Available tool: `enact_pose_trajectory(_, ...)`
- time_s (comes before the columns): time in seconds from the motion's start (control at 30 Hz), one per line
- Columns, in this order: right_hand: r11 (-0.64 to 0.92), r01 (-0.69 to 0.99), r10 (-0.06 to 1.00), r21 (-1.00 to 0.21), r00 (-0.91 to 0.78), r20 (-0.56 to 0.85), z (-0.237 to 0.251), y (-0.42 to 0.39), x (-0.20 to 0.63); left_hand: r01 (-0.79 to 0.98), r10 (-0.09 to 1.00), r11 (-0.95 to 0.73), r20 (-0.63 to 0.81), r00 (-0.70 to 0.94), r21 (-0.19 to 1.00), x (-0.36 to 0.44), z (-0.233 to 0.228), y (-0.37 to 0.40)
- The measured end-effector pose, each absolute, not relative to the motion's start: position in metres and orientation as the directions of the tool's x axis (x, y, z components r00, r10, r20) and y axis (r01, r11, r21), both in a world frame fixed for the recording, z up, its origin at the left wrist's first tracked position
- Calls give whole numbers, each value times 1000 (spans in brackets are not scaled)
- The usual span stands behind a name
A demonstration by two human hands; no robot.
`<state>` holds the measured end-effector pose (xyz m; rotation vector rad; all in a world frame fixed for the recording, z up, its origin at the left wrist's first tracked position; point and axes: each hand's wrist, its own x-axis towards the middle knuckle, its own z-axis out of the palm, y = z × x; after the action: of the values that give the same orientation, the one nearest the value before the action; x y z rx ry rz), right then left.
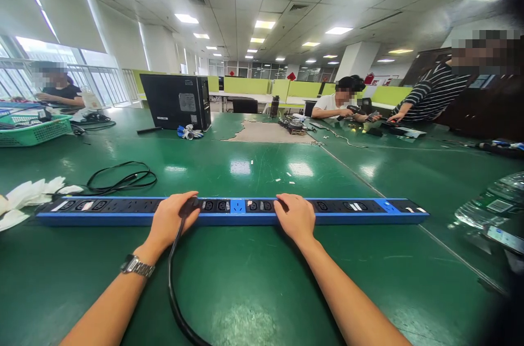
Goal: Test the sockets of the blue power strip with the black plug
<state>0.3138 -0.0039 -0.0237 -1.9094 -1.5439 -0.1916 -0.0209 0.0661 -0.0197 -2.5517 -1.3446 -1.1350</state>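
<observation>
Head view: a long blue power strip (231, 211) lies across the green surface (254, 280), close in front of the person. The left hand (172, 218) has its grip clamped on a black plug (189, 206) seated at, or perhaps just over, a socket; the fingers hide how deep it sits. Its black cable (174, 291) trails back toward the person. The right hand (295, 218) presses flat on the strip, grip apart, steadying it. Seating the plug seems the step in hand; next calls for a straight, firm push.
</observation>
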Motion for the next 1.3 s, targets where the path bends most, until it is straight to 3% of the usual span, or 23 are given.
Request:
enact_pose_trajectory(0.23,-89,906,823,-413,300,483,-23,-4,314,694,752,-600,575,322,397,-24,-12,64)
enact_pose_trajectory(0.5,-81,906,819,-415,298,490,-23,-4,314,579,844,-503,508,169,642,-20,-14,60)
enact_pose_trajectory(0.7,-89,900,808,-426,316,498,-22,-3,311,301,849,-456,511,-136,838,17,10,39)
enact_pose_trajectory(0.83,-100,897,796,-431,332,507,-22,-3,311,366,831,-541,549,92,757,65,10,30)
enact_pose_trajectory(1.0,-83,903,812,-422,307,496,-21,-4,312,508,841,-524,510,180,684,93,-6,43)
enact_pose_trajectory(1.13,-89,899,811,-430,316,492,-21,-4,311,684,824,-509,525,211,523,91,-8,46)
enact_pose_trajectory(1.3,-90,893,810,-441,323,490,-20,-4,311,724,733,-602,593,334,336,94,-7,40)
